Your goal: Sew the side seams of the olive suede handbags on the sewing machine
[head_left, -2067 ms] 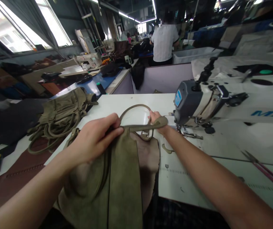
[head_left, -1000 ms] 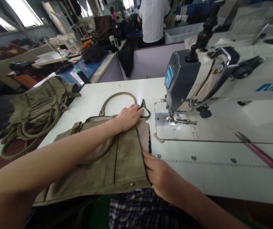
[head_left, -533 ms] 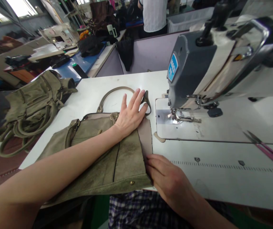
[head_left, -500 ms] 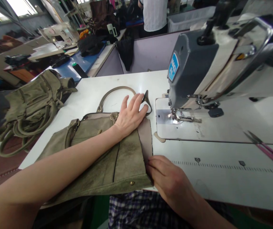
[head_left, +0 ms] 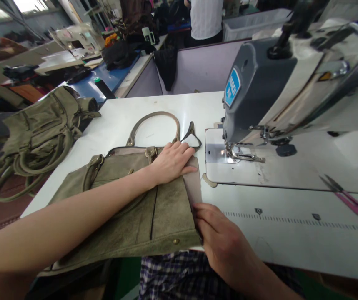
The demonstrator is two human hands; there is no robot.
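An olive-green handbag [head_left: 169,208] lies on the white sewing table [head_left: 163,100], one looped handle [head_left: 153,114] standing out beyond its top edge. My left hand [head_left: 173,162] rests flat on the bag's upper right part, its fingers spread a little. At the bag's lower right edge, my right hand [head_left: 219,233] pinches the side panel between thumb and fingers. A grey lining strip [head_left: 193,181] shows between my two hands. Just right of the bag is the sewing machine's presser foot [head_left: 229,152], with no fabric under it.
The sewing machine head [head_left: 254,83] stands at the right. Pink-handled snips [head_left: 350,204] lie on the right of the table. More green bags [head_left: 41,137] are piled at the left. A thread cone [head_left: 103,88] and a person in a white top [head_left: 206,18] are farther back.
My left hand has come down from the bag's top edge onto its upper right part, uncovering the handle's base. My right hand keeps its hold on the lower edge.
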